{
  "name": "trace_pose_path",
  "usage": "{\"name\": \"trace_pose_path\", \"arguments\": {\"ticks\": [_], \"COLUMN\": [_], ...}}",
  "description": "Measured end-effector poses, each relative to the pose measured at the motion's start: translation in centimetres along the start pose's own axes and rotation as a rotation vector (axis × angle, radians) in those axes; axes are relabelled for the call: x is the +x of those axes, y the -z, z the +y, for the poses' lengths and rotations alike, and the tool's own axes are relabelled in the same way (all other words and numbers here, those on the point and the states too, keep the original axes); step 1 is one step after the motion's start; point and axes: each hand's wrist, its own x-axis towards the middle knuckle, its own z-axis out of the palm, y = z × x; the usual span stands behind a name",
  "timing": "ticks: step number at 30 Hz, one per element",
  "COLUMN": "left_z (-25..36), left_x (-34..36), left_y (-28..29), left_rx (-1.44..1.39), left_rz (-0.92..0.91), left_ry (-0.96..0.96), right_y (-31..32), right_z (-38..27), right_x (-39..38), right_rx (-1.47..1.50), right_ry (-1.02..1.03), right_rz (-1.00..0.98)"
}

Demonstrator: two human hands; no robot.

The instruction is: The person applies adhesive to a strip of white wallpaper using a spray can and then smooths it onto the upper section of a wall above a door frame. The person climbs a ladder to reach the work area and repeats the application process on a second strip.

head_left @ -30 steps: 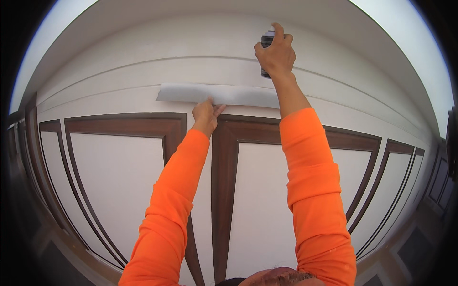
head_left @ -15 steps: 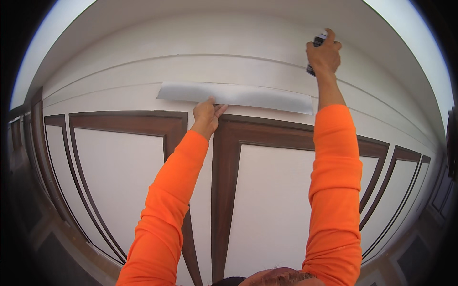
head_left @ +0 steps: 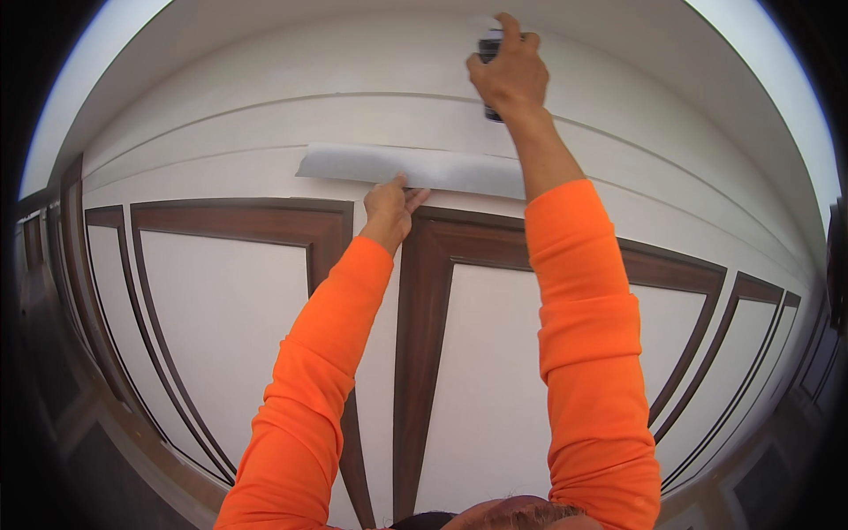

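Both arms in orange sleeves (head_left: 583,291) reach up to a white wall (head_left: 265,132) above dark brown panel frames (head_left: 424,291). The left hand (head_left: 390,205) presses its fingertips against the lower edge of a long pale grey strip (head_left: 397,166) lying flat on the wall, fingers loosely curled, holding nothing else. The right hand (head_left: 511,71) is closed around a small dark can (head_left: 491,53), held just above the strip's right part, index finger raised on top.

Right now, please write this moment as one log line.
left hand: presses grey strip on wall | right hand: holds dark can above
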Motion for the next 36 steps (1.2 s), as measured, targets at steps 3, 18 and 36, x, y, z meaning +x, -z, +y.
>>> {"name": "trace_pose_path", "arguments": {"ticks": [3,18,36], "left_z": [0.2,0.1,0.3], "left_x": [0.2,-0.2,-0.6], "left_y": [0.3,0.0,-0.2], "left_rx": [0.018,-0.036,-0.02], "left_rz": [-0.018,0.007,0.018], "left_ry": [-0.01,0.002,0.014], "right_y": [0.1,9.0,6.2], "right_z": [-2.7,12.8,6.6], "right_x": [-0.8,-5.0,-7.6], "right_rx": [0.082,-0.305,-0.165], "right_ry": [0.013,-0.391,-0.189], "right_rz": [-0.033,0.158,0.051]}}
